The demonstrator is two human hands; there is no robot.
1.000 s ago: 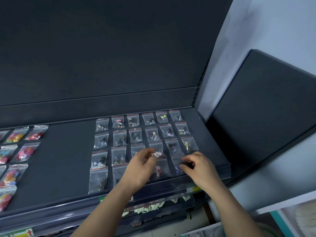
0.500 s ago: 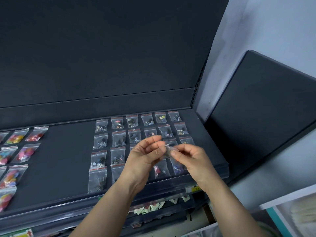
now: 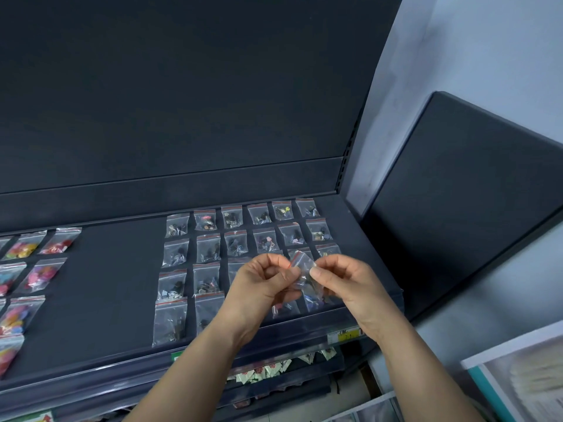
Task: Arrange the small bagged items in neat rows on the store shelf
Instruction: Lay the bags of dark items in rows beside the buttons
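- Nearest the camera, two bare forearms reach up from the bottom edge toward the dark shelf [image 3: 115, 287].
- At lower right, pale printed cartons [image 3: 518, 382] sit beside the right forearm; their contents are too blurred to tell.
- Below the shelf's front lip, a lower shelf shows small white-and-green packets [image 3: 265, 371], and a yellow price tag [image 3: 345, 335] sits on the lip near the right wrist.
- The left hand [image 3: 262, 287] and right hand [image 3: 347, 281] meet just above the front right part of the shelf, holding one small clear bag [image 3: 304, 271] between them.
- The left fingers [image 3: 291, 273] are closed in a pinch on the bag's left edge near its red seal line; the right fingers [image 3: 316, 272] are pinched on its right edge. The bag is lifted off the shelf, tilted.
- Under and behind the hands lies a grid of clear bags of dark small items [image 3: 207, 248], flat on the shelf in rows and columns, each slightly apart from its neighbours; the hands hide part of the front rows.
- Well apart on the left, across a bare stretch of shelf, lie larger bags of bright multicoloured pieces [image 3: 39, 275], also in rows.
- Farthest, the dark back panel [image 3: 182, 102] rises behind the shelf, with a pale wall [image 3: 487, 41] to the right.
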